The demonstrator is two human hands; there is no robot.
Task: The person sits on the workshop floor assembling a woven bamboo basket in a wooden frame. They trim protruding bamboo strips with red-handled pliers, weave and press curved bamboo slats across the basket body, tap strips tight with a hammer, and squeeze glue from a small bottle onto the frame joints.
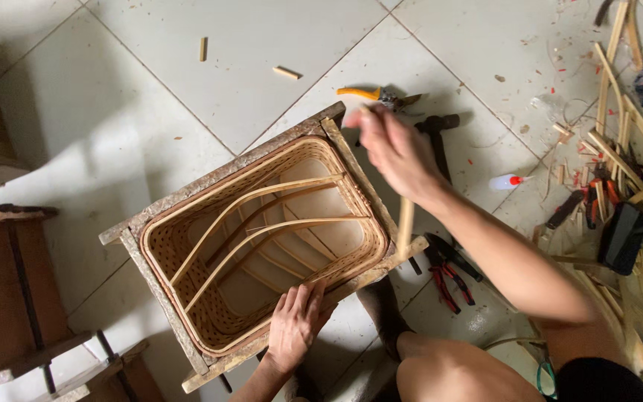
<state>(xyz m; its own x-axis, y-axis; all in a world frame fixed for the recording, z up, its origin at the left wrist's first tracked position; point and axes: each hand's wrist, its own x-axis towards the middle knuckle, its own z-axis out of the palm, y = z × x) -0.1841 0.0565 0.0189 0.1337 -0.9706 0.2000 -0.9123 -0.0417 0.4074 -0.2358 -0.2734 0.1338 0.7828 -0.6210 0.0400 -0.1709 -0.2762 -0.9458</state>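
Woven basket in wooden frame, tiled floor

The basket sits inside a wooden frame and holds two curved cane strips. The left hand lies flat and open on the basket rim. The right hand hovers blurred above the frame corner; its grip cannot be determined. A hammer, pliers and shears lie on the floor.

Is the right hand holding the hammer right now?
No, the right hand is raised with open fingers above the basket; the hammer lies on the floor.
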